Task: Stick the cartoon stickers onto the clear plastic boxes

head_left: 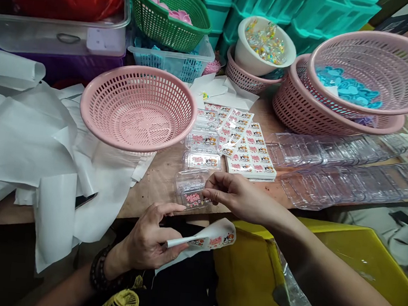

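Note:
My left hand (150, 239) pinches a curled sheet of stickers (214, 242) between thumb and fingers, low at the table's edge. Its index finger stretches toward a clear plastic case (190, 183) on the table. My right hand (227, 191) is closed on the right edge of a clear sticker (193, 199) with pink lettering, which lies over the near part of that case. Whether the sticker is fully stuck down I cannot tell. Just behind stand more clear cases bearing cat stickers (203, 161). To their right is a stack of sticker sheets (252, 152).
A pink basket (137, 140) stands at the left centre, beside peeled white backing paper (22, 142). Rows of clear cases (351, 182) run along the right. Pink baskets (339, 119) hold blue pieces behind them. A yellow box (250, 276) sits below the table edge.

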A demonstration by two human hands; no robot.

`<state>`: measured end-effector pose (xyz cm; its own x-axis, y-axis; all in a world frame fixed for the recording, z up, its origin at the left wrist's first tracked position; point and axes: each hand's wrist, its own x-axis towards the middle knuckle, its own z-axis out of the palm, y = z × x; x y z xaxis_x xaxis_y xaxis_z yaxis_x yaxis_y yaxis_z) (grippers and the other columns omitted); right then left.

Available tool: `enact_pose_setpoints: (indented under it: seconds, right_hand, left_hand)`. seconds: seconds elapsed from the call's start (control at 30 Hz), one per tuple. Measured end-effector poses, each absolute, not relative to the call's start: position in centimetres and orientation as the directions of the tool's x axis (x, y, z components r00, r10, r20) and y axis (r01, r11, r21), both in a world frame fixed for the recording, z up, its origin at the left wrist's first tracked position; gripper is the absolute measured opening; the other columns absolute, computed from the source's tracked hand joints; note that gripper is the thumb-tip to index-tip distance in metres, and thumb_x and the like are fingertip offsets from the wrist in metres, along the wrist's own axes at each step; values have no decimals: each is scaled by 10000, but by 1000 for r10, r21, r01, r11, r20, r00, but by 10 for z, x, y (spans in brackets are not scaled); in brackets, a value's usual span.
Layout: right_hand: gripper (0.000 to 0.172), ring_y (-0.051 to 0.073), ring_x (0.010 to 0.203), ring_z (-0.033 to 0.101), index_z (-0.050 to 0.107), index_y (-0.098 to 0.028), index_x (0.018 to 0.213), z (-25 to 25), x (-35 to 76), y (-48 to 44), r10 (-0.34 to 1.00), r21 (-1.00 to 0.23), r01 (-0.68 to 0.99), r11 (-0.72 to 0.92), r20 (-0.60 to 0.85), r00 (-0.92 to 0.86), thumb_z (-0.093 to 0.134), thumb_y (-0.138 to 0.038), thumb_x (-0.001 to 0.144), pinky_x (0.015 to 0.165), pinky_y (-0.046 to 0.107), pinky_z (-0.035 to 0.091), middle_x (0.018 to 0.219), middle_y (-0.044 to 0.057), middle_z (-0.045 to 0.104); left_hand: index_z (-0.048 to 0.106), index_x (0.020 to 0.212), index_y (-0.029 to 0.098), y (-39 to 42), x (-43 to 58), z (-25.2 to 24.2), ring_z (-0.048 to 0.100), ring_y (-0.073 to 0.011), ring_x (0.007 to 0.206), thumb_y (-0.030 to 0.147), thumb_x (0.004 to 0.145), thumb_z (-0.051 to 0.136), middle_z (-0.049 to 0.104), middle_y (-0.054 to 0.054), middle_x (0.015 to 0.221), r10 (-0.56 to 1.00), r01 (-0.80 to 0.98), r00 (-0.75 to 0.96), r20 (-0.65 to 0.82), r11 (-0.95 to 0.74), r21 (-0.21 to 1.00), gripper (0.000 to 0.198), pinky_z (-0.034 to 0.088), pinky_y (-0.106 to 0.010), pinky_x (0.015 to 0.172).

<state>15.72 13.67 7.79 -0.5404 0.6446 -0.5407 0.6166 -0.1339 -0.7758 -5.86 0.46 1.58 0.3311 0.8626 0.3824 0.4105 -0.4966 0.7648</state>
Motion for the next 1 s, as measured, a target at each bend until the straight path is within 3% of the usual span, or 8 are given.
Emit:
enact_pose_setpoints:
  seconds: [0.27, 0.43, 0.53, 0.63, 0.73, 0.83, 0.9, 1.0]
  right_hand:
    - [326, 104, 574, 446, 560, -173, 746, 80, 155, 139, 646, -766, 637, -81, -527, -552, 586, -454, 909, 545, 243, 339, 616, -27, 510]
    - [187, 110, 562, 502, 581, -183, 767, 83, 146, 128, 737, -620, 781, 70, -495, -459, 632, -305, 899, 536, 237, 346, 642, -13, 564]
    - [166, 143, 557, 552, 609, -186, 958, 83, 154, 115, 854, -463, 860, 217, -337, -397, 658, -329, 890, 519, 250, 338, 656, 0, 603]
    - [370, 168, 538, 575, 561, -169, 1171, 81, 173, 104, 925, -366, 882, 297, -120, -361, 646, -405, 899, 501, 259, 378, 639, -6, 604]
    - [458, 182, 728, 676, 527, -162, 1288, 71, 182, 93, 869, -424, 792, 440, -22, -494, 644, -376, 900, 620, 289, 535, 993, 98, 697]
    - [473, 251, 1086, 677, 490, -112, 1392, 47, 170, 81, 803, -354, 736, 577, 84, -590, 530, -154, 923, 809, 346, 592, 1366, 214, 575]
    - [456, 266, 1141, 665, 530, -73, 1368, 33, 162, 75, 792, -273, 744, 610, 203, -575, 438, -59, 922, 841, 350, 593, 1359, 233, 591]
    - [462, 215, 1029, 712, 555, -124, 1373, 34, 178, 65, 816, -299, 768, 567, 330, -474, 423, -62, 934, 840, 303, 589, 1227, 150, 698]
  left_hand:
    - [727, 798, 207, 8, -54, 16, 581, -240, 1101, 234, 862, 688, 454, -92, 1534, 858, 444, 372, 353, -498, 745, 80, 521, -378, 919]
    - [731, 762, 207, 11, -50, 16, 606, -241, 1015, 259, 880, 672, 527, -90, 1492, 880, 528, 382, 283, -459, 714, 141, 528, -404, 884]
    - [749, 790, 223, 12, -51, 17, 595, -245, 1023, 264, 880, 672, 541, -68, 1481, 885, 555, 383, 263, -448, 701, 125, 514, -416, 900]
    - [753, 782, 235, 13, -52, 16, 574, -246, 1041, 255, 870, 679, 522, -34, 1503, 884, 547, 392, 255, -446, 708, 117, 488, -420, 917]
    - [755, 753, 245, 14, -53, 15, 534, -264, 1066, 250, 855, 691, 527, -9, 1499, 882, 522, 392, 262, -447, 726, 121, 460, -432, 921]
    - [760, 747, 250, 13, -58, 17, 514, -275, 1102, 245, 864, 680, 503, 0, 1521, 875, 491, 410, 256, -449, 747, 142, 445, -443, 947]
    - [764, 765, 248, 11, -66, 22, 518, -284, 1138, 235, 868, 677, 487, -17, 1533, 872, 485, 418, 256, -453, 748, 136, 444, -451, 971]
    - [758, 814, 235, 5, -81, 33, 560, -282, 1155, 204, 871, 664, 553, -74, 1465, 866, 454, 420, 271, -459, 763, 114, 478, -435, 964]
